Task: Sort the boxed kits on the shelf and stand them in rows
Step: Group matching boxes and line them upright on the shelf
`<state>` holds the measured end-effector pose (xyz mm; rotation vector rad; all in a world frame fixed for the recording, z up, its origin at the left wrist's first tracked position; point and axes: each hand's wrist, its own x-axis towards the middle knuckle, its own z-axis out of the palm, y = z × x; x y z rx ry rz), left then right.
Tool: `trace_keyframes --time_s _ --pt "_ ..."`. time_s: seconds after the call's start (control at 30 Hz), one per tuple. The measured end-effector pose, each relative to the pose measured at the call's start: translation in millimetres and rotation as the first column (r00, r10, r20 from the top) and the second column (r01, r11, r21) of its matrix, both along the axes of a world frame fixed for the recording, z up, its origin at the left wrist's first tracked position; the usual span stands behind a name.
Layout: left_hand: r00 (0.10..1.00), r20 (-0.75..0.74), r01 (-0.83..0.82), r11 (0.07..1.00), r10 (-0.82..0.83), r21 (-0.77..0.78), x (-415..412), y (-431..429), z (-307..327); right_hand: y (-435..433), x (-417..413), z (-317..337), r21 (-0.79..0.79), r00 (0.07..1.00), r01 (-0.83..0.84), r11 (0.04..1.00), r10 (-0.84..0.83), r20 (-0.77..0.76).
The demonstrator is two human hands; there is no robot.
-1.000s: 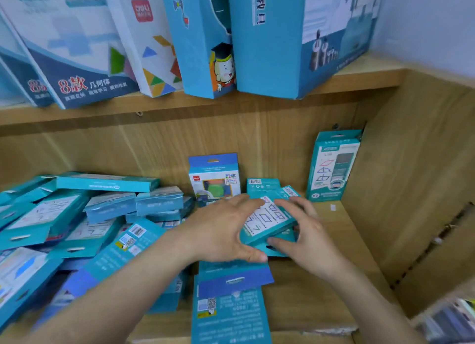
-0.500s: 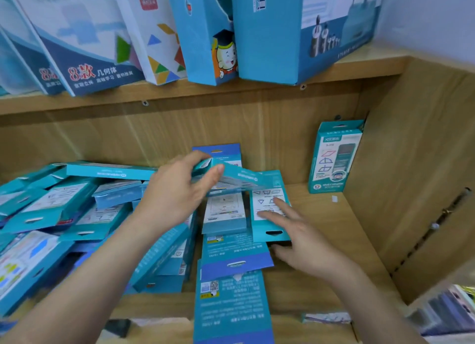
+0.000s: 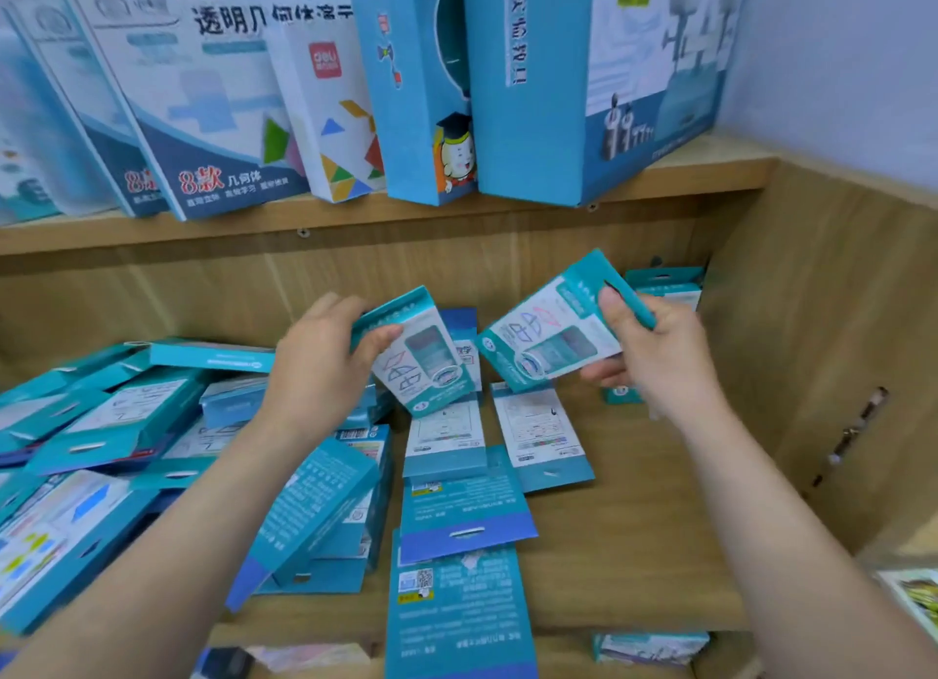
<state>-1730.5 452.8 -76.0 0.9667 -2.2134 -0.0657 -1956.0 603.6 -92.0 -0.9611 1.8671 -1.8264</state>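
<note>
so I've got a teal kit [image 3: 421,356] pinched in my left hand [image 3: 317,369] and another kit [image 3: 550,336] gripped in my right hand [image 3: 655,348], both lifted above the shelf [image 3: 634,501]; still sorting, next they need standing up by the back corner, I reckon

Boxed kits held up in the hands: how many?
2. One teal kit is pinched by the left hand; a second teal kit is gripped by the right hand. The rest lie on the lower shelf.
</note>
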Motion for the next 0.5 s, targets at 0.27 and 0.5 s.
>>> trace_keyframes --time_s 0.27,0.5 --pt "0.954 -0.279 0.151 0.979 -0.109 0.135 0 3 4 28 1 -3 -0.065 0.963 -0.009 0.998 0.026 0.268" --pt "0.857 -0.504 0.283 0.915 -0.107 0.288 -1 19 11 32 7 7 0.001 0.952 -0.043 0.999 0.041 0.303"
